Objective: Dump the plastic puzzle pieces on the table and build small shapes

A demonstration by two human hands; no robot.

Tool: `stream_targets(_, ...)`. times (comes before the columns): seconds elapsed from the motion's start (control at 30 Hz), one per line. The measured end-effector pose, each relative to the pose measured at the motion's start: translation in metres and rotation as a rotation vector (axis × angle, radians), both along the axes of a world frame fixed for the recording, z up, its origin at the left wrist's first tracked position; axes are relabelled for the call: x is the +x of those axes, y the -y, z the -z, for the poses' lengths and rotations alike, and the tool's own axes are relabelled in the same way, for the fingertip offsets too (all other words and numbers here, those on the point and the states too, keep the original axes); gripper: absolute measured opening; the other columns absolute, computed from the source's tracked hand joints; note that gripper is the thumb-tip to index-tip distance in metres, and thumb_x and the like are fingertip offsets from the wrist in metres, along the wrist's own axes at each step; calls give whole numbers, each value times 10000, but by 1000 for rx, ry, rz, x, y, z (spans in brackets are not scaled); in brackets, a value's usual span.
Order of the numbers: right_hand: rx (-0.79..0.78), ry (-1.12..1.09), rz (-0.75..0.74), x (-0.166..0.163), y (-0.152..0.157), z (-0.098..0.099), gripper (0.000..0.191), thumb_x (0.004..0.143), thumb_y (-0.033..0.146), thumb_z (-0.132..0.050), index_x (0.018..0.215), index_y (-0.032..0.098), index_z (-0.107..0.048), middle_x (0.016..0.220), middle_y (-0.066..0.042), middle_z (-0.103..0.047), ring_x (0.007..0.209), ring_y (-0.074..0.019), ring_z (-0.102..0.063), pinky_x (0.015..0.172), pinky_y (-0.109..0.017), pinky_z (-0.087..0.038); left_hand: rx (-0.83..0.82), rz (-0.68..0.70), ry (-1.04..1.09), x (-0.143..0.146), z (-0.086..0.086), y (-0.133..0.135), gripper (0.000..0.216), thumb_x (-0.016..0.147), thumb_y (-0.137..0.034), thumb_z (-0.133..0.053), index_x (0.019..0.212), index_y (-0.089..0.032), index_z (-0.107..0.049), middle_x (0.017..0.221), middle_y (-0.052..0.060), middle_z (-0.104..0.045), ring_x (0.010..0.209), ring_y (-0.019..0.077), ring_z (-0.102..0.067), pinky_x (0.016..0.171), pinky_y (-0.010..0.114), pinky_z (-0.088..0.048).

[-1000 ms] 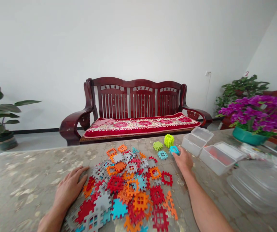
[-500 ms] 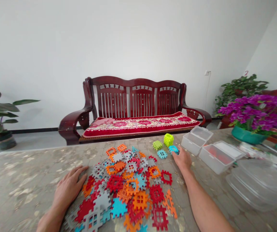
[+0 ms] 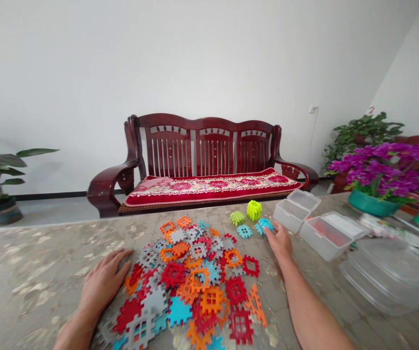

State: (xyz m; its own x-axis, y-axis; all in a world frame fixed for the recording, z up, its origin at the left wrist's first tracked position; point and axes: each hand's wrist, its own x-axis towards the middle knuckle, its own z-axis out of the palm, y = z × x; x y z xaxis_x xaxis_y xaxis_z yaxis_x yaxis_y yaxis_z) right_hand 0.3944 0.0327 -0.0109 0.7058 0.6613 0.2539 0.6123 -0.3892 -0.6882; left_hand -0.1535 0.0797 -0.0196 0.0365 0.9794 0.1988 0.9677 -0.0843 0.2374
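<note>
A heap of flat interlocking plastic building tiles [image 3: 173,274] in red, orange, grey and blue spreads over the table. My left hand [image 3: 104,276] lies flat at the heap's left edge, its fingers stretched out and holding nothing. Beyond the heap on the right, my right hand [image 3: 280,240] pinches a blue building tile [image 3: 266,223], which is tilted up. Another blue tile [image 3: 259,229] shows just under and left of it. Close by lie a blue window tile [image 3: 245,231], a green tile [image 3: 237,218] and a stack of lime-green tiles [image 3: 254,210].
Two clear lidded boxes [image 3: 326,243] stand open on the right; the nearer has something orange inside. In front of them sit clear plastic lids or containers [image 3: 395,272]. Purple flowers in a teal pot [image 3: 373,204] stand behind. A wooden sofa [image 3: 209,146] is beyond the patterned table [image 3: 30,272].
My right hand has tipped up the blue tile and shifted it slightly right, showing more of a second blue tile beneath. My left hand stays put.
</note>
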Motion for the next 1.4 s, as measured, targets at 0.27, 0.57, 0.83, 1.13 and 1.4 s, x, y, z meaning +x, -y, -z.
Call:
stream_targets(0.27,49,31,-170,-23,-3,-3,560,776,423,-602,1289,202,-577,1188,-82,-700,1091,-257,-629,976,-377,-460,-11,6,0,1,-3,1,490,917,-429,-336,1277,-253,-617,1405,79,-556,1255,277,-537,1096,454,-393)
stream_targets(0.57,25,123,-288,-54,-6,-4,531,770,404,-596,1271,228,-596,1210,-41,-690,1110,-232,-610,1004,-351,-441,8,3,-19,1,-1,2,483,920,-420,-339,1286,-263,-612,1404,76,-558,1259,280,-537,1075,455,-415)
stream_targets(0.83,-33,142,-46,-29,1,-10,545,813,417,-553,1311,198,-563,1233,-89,-674,1115,-264,-611,974,-369,-450,-3,-6,-18,1,-2,1,474,914,-424,-349,1276,-277,-617,1403,62,-560,1265,264,-532,1094,435,-397)
stream_targets(1.13,-273,259,11,-29,-1,-11,599,802,429,-599,1361,230,-516,1234,-66,-670,1080,-279,-621,909,-376,-472,19,-9,5,0,0,1,444,890,-409,-417,1258,-283,-631,1383,56,-582,1243,262,-547,1087,425,-404)
stream_targets(1.4,-308,301,-4,-31,-4,-17,550,826,413,-593,1343,237,-532,1256,-79,-655,1105,-294,-605,908,-391,-463,-3,4,-23,-1,0,0,474,913,-423,-358,1278,-266,-617,1395,74,-568,1242,274,-546,1086,444,-402)
